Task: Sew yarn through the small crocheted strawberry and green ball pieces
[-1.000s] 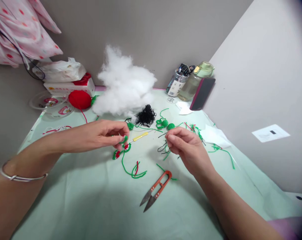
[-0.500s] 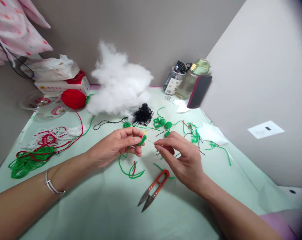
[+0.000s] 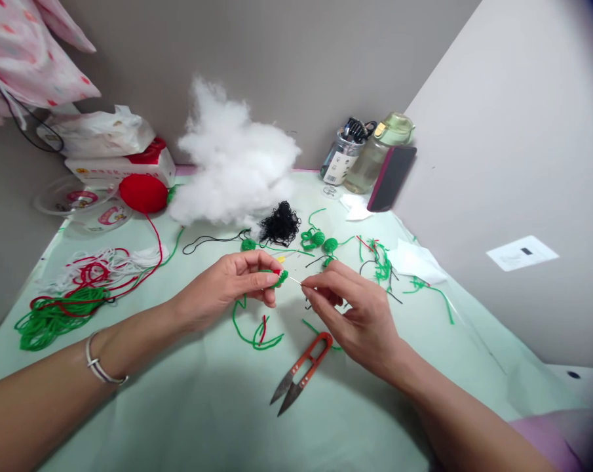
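My left hand [image 3: 232, 278] pinches a small green crocheted piece [image 3: 282, 278] with a bit of red and white on it; part of it is hidden by the fingers. A thin needle [image 3: 295, 280] is held between thumb and fingertips of my right hand [image 3: 352, 308]. Its tip points left, close to the green piece; whether they touch I cannot tell. Green yarn [image 3: 242, 331] trails below my left hand, beside a short red strand [image 3: 263, 330]. Orange-handled thread snips [image 3: 303, 370] lie on the table below, blades toward me.
White stuffing [image 3: 240, 164] is heaped at the back, with black yarn [image 3: 280, 224] before it. Small green crocheted balls [image 3: 330, 245] and yarn scraps [image 3: 382, 262] lie behind my right hand. A bottle [image 3: 375, 160] and phone [image 3: 393, 179] stand back right; green yarn [image 3: 60, 318] lies left.
The needle in my right hand has come nearer to the green piece, the hand shifting slightly left. My left hand stays nearly in place, its lower fingers drawn in a little.
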Demonstrator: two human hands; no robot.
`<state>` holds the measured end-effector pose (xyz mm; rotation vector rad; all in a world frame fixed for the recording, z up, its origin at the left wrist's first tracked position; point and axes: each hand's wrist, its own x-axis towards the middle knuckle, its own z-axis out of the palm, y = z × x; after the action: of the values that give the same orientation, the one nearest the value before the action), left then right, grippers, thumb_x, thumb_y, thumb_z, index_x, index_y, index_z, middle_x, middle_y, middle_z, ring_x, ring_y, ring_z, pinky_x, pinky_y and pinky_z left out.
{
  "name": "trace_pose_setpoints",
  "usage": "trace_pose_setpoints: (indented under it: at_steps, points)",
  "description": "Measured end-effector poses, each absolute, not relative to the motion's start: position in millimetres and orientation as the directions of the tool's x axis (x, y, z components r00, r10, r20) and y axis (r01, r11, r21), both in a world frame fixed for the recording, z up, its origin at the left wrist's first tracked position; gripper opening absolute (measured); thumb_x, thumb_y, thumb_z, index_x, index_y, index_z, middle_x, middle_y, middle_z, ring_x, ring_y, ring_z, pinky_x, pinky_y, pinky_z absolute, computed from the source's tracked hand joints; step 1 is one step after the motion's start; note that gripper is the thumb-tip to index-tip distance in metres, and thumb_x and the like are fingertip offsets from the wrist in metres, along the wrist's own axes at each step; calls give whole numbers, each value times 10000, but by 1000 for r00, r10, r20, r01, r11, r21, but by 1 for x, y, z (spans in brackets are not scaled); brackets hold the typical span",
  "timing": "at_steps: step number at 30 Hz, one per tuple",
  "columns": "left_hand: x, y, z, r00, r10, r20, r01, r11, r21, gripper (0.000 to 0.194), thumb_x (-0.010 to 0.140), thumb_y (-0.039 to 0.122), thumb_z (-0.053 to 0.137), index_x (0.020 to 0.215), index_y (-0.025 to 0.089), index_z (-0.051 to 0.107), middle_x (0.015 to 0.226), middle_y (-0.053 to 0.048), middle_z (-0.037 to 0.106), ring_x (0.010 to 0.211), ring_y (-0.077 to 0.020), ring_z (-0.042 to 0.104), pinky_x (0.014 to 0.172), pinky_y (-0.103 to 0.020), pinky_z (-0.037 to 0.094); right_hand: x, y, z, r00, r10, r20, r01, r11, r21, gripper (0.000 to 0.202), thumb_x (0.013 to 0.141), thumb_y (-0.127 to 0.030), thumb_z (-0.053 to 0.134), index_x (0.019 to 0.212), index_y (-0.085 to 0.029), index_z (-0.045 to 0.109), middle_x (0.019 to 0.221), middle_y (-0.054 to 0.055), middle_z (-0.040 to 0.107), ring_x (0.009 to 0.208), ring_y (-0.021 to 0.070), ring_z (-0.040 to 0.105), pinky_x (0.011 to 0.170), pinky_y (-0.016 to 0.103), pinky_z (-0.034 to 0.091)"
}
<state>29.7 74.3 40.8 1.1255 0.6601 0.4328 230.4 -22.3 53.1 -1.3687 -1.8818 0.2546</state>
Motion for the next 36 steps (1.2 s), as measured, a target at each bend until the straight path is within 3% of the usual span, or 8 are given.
trace_pose_setpoints:
  at_steps: [15, 21, 26, 31, 36]
  points:
    - [28, 76, 36, 727, 634, -263, 63, 319, 946, 230, 864, 380, 725, 960, 182, 662, 691, -2, 703, 678, -159, 655, 741, -305, 488, 231, -22, 55, -175, 848, 500, 736, 449, -506, 161, 944, -85, 543, 863, -186, 639, 670, -13, 498, 593, 107, 467, 545, 252, 373]
    - [26, 75, 35, 735, 636, -236, 142, 196, 970, 256, 872, 406, 725, 994, 184, 684, 706, -10, 730, 732, -173, 670, 786, -317, 483, 232, -23, 55, -233, 855, 463, 745, 463, -480, 174, 944, -91, 531, 859, -169, 662, 671, -9, 488, 583, 103, 461, 528, 249, 358]
    - [25, 75, 34, 748, 620, -237, 123, 222, 967, 260, 860, 397, 742, 1022, 195, 719, 731, -15, 748, 745, -176, 679, 779, -312, 492, 232, -22, 57, -147, 920, 363, 664, 363, -653, 157, 938, -123, 581, 835, -186, 681, 674, -7, 551, 603, 109, 488, 552, 253, 386]
    - [27, 74, 37, 760, 592, -268, 60, 346, 936, 198, 865, 348, 735, 993, 197, 735, 704, -15, 734, 723, -177, 688, 760, -314, 514, 237, -14, 60, -93, 975, 203, 467, 223, -856, 120, 919, -200, 657, 819, -190, 722, 718, 6, 628, 650, 118, 529, 581, 261, 424]
    - [28, 71, 37, 775, 589, -230, 33, 325, 945, 209, 861, 350, 740, 986, 183, 724, 731, -19, 738, 734, -168, 690, 797, -321, 520, 236, -11, 55, -74, 989, 125, 323, 143, -935, 138, 900, -285, 702, 809, -187, 738, 725, 7, 634, 676, 124, 543, 601, 271, 423]
